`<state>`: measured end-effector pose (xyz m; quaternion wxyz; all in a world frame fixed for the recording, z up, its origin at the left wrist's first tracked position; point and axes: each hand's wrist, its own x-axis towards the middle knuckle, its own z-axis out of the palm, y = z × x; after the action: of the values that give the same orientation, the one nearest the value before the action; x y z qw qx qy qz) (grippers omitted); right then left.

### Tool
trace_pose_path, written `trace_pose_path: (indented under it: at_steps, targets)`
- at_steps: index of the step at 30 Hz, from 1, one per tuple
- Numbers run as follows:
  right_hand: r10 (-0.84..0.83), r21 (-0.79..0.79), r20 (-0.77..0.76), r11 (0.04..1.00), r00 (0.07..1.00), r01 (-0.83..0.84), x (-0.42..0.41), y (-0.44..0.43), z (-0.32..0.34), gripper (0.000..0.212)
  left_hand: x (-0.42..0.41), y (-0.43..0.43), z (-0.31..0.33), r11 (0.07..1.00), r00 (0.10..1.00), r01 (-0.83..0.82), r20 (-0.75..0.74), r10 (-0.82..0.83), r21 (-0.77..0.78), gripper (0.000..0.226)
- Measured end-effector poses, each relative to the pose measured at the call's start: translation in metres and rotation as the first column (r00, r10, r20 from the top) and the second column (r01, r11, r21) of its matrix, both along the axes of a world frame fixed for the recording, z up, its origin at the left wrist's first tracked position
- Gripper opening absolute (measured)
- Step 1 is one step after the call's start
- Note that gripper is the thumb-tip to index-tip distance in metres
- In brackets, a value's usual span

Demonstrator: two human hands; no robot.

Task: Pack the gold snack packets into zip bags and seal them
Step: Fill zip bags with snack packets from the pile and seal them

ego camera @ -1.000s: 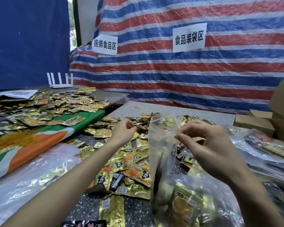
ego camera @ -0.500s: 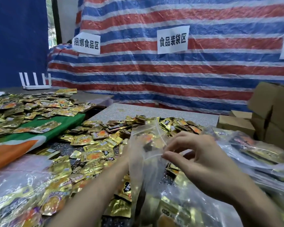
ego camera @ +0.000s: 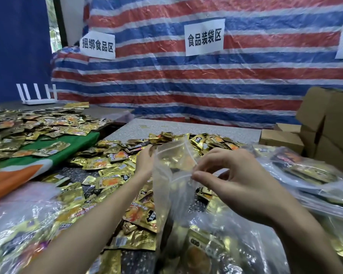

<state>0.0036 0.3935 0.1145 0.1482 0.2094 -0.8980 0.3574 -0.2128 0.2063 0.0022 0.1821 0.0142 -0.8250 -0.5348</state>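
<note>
Risk first: the right grip (ego camera: pixel 236 180) pinches just one lip of the bag (ego camera: pixel 166 194) between thumb and forefinger. The soft mouth could sag shut or slip free, and packets (ego camera: pixel 198 254) would spill out. A packet corner caught in the zip would likely spoil the seal.

The left grip (ego camera: pixel 145 163) sits at the bag's other edge, left of the pinch. Its fingers are blurred, so I cannot tell whether it holds anything.

The bag is clear, thin and crumpled. It hangs below the pinch, with its mouth open above and to the left. Gold packets lie in its bottom, under the right grip. Loose ones cover the tabletop (ego camera: pixel 186 129) beyond both grips.
</note>
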Motion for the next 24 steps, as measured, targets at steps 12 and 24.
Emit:
trace_pose_path:
  at_steps: [12,24]
  targets:
    - [0.029,0.055,-0.006,0.998,1.000,-0.028,0.015,-0.011,0.006,0.016,0.156,-0.093,0.151,0.978,0.953,0.177,-0.268,-0.143,0.108,0.008]
    - [0.084,0.052,-0.067,0.995,0.994,-0.081,0.023,-0.023,0.005,0.023,0.202,-0.072,0.184,0.945,0.944,0.078,-0.283,-0.172,-0.316,0.014]
